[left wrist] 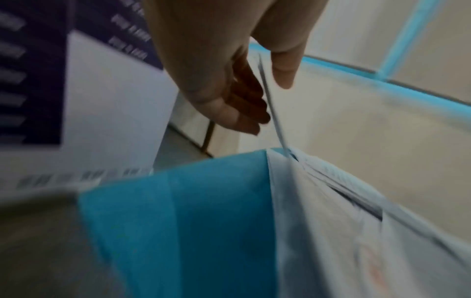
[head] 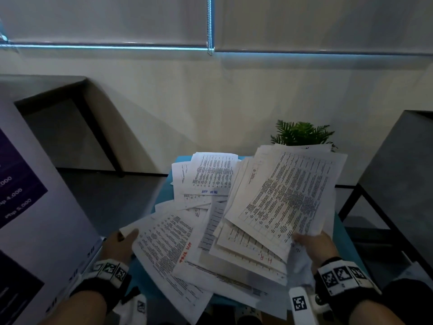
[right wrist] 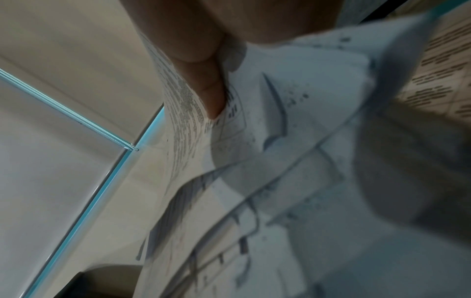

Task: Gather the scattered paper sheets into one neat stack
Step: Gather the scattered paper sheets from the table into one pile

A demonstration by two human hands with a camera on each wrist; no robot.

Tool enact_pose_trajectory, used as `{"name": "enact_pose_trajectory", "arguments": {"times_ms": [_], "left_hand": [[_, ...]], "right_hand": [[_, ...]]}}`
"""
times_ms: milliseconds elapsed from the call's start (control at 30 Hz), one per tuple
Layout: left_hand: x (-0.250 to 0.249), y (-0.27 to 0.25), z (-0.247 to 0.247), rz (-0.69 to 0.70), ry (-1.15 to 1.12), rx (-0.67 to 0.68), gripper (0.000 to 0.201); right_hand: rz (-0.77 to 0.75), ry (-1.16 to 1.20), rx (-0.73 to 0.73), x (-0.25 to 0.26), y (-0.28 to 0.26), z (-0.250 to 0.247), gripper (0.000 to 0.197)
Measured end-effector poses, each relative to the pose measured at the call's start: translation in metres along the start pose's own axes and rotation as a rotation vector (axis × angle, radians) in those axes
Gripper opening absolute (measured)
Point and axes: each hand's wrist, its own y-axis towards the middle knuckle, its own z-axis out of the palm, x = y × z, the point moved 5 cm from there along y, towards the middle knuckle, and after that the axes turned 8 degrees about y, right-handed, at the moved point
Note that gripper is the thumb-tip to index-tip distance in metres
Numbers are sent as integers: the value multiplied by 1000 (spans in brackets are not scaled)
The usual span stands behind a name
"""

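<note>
both wrists sit low at the near edge, each in a black strap with white marker tags. left hand (head: 118, 246) holds the near-left corner of a printed sheet (head: 164, 245); in the left wrist view its thumb (left wrist: 282, 68) lies on one face of the paper edge and the fingers (left wrist: 244, 113), straight and pressed together, on the other, so the sheet is pinched flat between them. that sheet carries dense lines of black text and a short word in red near one edge.

right hand (head: 312, 246) grips a thick, uneven bundle (head: 285, 193) by its near corner and holds it raised and tilted above the table (head: 164, 186), which has a blue top. the right wrist view shows the thumb (right wrist: 203, 80) pressing into the crumpled top page, with the other fingers hidden behind the pages. the bundle's pages are fanned out and not squared; the top page is a ruled grid filled with small print, and a lower page shows red handwriting.

more sheets (head: 208, 177) lie loose and overlapping on the table between and beyond the hands, at differing angles, some hanging over the near edge. all are white with black print, one with blue lettering.

a green plant (head: 302, 134) stands behind the bundle. a white and purple sign (head: 25, 195) stands at the left.
</note>
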Motion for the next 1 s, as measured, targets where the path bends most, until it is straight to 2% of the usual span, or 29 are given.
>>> {"name": "enact_pose_trajectory", "arguments": {"times_ms": [67,100,167,200,300,367,433,500,600,667,700,767,867,933,1000], "left_hand": [[19,-17,25,-213,-252,235,28],[25,-30,37,-305,-310,351,30],[27,-52,52,-357,-242,468,32],[25,-57,55,-348,-180,454,33],[0,-56,48,-204,-69,303,37],[-33,-49,32,-30,53,132,35],[-77,-57,14,163,130,24,31],[-123,-73,1,327,128,-13,28],[-181,-90,-21,459,119,-60,31],[-211,-100,-35,544,125,-96,34],[-222,-107,-40,603,95,-92,34],[-239,-110,-40,647,-47,-3,33],[-234,-90,-8,488,-207,240,25],[-215,-79,28,388,-137,358,35],[-192,-77,66,365,-32,409,40]], "right_hand": [[10,-4,5,-2,-1,2,18],[21,-4,13,-3,-3,3,14],[25,-18,27,-5,-4,5,13],[23,-22,34,-4,-5,5,14],[28,-34,44,0,-8,5,15],[26,-51,46,4,-11,5,12],[33,-61,45,5,-12,5,25],[54,-68,36,5,-14,6,28],[52,-111,25,7,-19,9,23],[35,-109,30,8,-21,9,29],[33,-101,34,9,-22,10,30],[51,-103,47,9,-23,13,29],[59,-136,97,14,-25,20,16],[69,-147,145,16,-27,25,18],[96,-188,199,19,-30,32,22]]}}
